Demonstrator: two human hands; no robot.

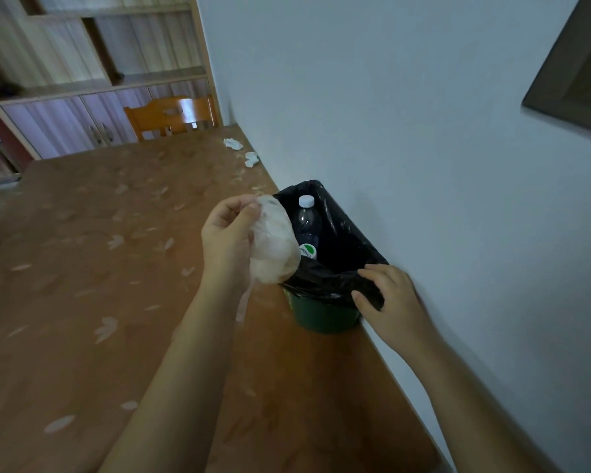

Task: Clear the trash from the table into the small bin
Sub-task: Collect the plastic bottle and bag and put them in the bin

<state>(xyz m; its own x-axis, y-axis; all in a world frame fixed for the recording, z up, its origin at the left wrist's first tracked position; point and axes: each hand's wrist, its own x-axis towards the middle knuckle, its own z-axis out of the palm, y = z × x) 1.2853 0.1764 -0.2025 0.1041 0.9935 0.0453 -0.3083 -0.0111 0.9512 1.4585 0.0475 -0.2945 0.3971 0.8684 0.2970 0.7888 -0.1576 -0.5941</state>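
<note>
A small green bin [321, 315] with a black liner [342, 247] stands on the table [82, 268] against the wall. Inside it stands a plastic bottle [308, 227] with a white cap. My left hand [227, 233] grips a crumpled clear plastic bag [275, 245], held up at the bin's left rim. My right hand [388, 298] pinches the liner's near edge. Two crumpled white tissues [233, 143] [252, 159] lie on the table's far right side, near the wall.
The white wall [423, 131] runs along the table's right edge. A wooden chair [171, 117] stands at the far end, with a shelf cabinet [93, 80] behind it. The tablecloth is brown with pale leaf marks.
</note>
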